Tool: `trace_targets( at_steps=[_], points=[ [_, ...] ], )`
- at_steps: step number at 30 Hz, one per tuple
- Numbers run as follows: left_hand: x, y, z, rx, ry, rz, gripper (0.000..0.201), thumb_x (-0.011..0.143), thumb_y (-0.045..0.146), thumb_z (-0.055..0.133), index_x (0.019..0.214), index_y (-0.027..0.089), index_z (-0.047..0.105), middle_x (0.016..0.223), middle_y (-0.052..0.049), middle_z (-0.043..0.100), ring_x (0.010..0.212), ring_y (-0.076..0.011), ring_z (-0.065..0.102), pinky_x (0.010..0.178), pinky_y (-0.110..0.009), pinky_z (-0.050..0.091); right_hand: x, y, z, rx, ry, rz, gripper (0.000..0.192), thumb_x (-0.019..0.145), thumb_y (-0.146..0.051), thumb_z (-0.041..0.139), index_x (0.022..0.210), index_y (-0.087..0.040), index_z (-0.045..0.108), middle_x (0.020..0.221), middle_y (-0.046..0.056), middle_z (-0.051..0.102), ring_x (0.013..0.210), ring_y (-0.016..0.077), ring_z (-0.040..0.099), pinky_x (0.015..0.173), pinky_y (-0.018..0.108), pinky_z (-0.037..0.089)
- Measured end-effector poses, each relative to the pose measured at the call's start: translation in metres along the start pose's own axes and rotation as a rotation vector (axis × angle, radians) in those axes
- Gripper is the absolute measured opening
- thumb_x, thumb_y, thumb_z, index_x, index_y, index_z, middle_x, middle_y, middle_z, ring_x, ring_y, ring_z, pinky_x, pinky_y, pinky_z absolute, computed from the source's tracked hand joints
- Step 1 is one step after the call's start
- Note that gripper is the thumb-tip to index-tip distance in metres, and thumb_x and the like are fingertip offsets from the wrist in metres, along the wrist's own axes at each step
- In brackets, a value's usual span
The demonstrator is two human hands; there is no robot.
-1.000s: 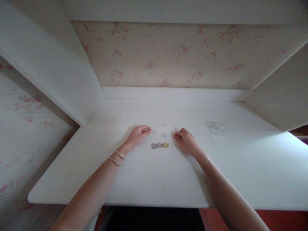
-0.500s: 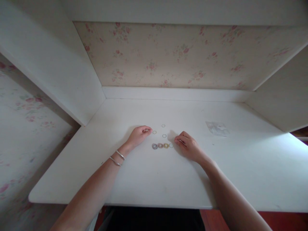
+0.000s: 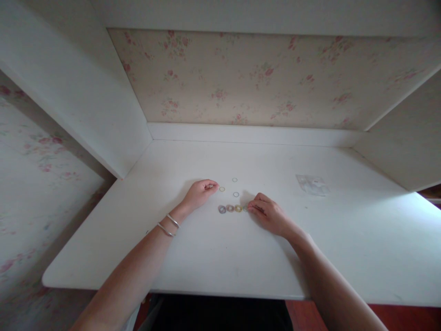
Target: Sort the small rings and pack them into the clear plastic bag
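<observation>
My left hand [image 3: 200,193] rests on the white desk with its fingers pinched together. Its fingertips come right up to a thin yellow ring [image 3: 222,189]; whether they touch it I cannot tell. My right hand [image 3: 268,212] is also closed in a pinch, its fingertips over the right end of a row of small rings. That row holds a grey ring [image 3: 222,209], a pink ring [image 3: 230,208], a yellow ring pile [image 3: 238,208] and a pale greenish ring [image 3: 245,208], partly covered by my fingers. Two thin rings lie loose, a grey one [image 3: 236,194] and a pale one [image 3: 234,179].
A clear plastic bag [image 3: 313,185] lies on the desk [image 3: 206,262] to the right. White panels [image 3: 120,92] rise at the left and right, with a low ledge [image 3: 255,134] and floral wallpaper [image 3: 241,78] behind.
My right hand has moved slightly left and down, onto the pale ring at the row's right end, which showed uncovered before. My left hand has stayed in place.
</observation>
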State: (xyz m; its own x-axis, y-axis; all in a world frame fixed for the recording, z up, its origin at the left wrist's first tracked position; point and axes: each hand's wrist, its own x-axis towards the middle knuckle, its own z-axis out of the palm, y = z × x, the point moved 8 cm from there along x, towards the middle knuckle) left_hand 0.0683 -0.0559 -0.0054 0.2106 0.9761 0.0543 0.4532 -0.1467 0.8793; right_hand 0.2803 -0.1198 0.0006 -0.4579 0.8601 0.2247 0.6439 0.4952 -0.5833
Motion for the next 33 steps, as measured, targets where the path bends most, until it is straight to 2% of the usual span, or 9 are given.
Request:
trace_targets(
  at_steps=[9, 11, 16, 18, 25, 29, 33],
  points=[
    [0.001, -0.001, 0.001, -0.014, -0.005, -0.001, 0.035, 0.079, 0.045, 0.056, 0.092, 0.016, 0.070, 0.076, -0.003, 0.067, 0.071, -0.0152, 0.059, 0.061, -0.023, 0.042, 0.000, -0.003, 0.004, -0.043, -0.024, -0.002, 0.019, 0.090, -0.026, 0.048, 0.088, -0.023, 0.067, 0.086, 0.003, 0.057, 0.075, 0.0131, 0.054, 0.070, 0.026, 0.044],
    [0.001, -0.001, 0.002, -0.022, -0.009, 0.002, 0.035, 0.079, 0.045, 0.056, 0.093, 0.016, 0.070, 0.076, -0.003, 0.068, 0.070, -0.0149, 0.059, 0.061, -0.023, 0.042, 0.000, -0.003, 0.002, 0.000, 0.016, 0.000, 0.019, 0.089, -0.028, 0.050, 0.088, -0.023, 0.068, 0.084, 0.003, 0.057, 0.072, 0.0123, 0.054, 0.066, 0.025, 0.043],
    [0.001, -0.003, 0.003, -0.023, -0.031, 0.000, 0.035, 0.080, 0.045, 0.055, 0.095, 0.017, 0.069, 0.081, -0.003, 0.069, 0.072, -0.0144, 0.059, 0.064, -0.024, 0.043, 0.009, 0.005, -0.012, 0.043, 0.224, 0.086, 0.020, 0.088, -0.031, 0.052, 0.085, -0.020, 0.068, 0.080, 0.004, 0.058, 0.062, 0.0111, 0.051, 0.060, 0.025, 0.041],
    [0.001, -0.004, 0.003, -0.022, -0.040, -0.002, 0.036, 0.080, 0.046, 0.055, 0.095, 0.017, 0.069, 0.084, -0.003, 0.069, 0.073, -0.0148, 0.060, 0.065, -0.024, 0.043, 0.019, 0.007, -0.014, -0.007, 0.234, 0.100, 0.020, 0.089, -0.030, 0.051, 0.086, -0.020, 0.068, 0.081, 0.004, 0.059, 0.063, 0.0115, 0.051, 0.061, 0.025, 0.041],
    [0.001, -0.006, 0.007, -0.015, -0.060, 0.022, 0.032, 0.081, 0.041, 0.054, 0.093, 0.016, 0.069, 0.090, -0.004, 0.071, 0.079, -0.0162, 0.062, 0.070, -0.025, 0.046, 0.079, 0.015, -0.006, -0.273, 0.102, 0.062, 0.025, 0.086, -0.026, 0.053, 0.107, -0.023, 0.065, 0.097, 0.006, 0.059, 0.085, 0.0158, 0.056, 0.079, 0.028, 0.043],
    [0.001, -0.004, 0.007, -0.006, -0.068, 0.052, 0.031, 0.082, 0.041, 0.054, 0.094, 0.016, 0.069, 0.091, -0.004, 0.071, 0.080, -0.0164, 0.063, 0.072, -0.025, 0.047, 0.102, 0.029, 0.003, -0.342, -0.035, 0.045, 0.018, 0.085, -0.026, 0.055, 0.094, -0.025, 0.071, 0.096, 0.006, 0.058, 0.084, 0.0158, 0.056, 0.080, 0.028, 0.043],
    [0.000, 0.000, 0.007, 0.000, -0.078, 0.063, 0.029, 0.082, 0.039, 0.054, 0.094, 0.016, 0.069, 0.093, -0.005, 0.072, 0.083, -0.0167, 0.064, 0.075, -0.026, 0.047, 0.103, 0.039, 0.006, -0.307, -0.116, 0.046, 0.018, 0.086, -0.025, 0.055, 0.089, -0.022, 0.072, 0.095, 0.007, 0.059, 0.082, 0.0154, 0.057, 0.082, 0.027, 0.043]
  ],
)
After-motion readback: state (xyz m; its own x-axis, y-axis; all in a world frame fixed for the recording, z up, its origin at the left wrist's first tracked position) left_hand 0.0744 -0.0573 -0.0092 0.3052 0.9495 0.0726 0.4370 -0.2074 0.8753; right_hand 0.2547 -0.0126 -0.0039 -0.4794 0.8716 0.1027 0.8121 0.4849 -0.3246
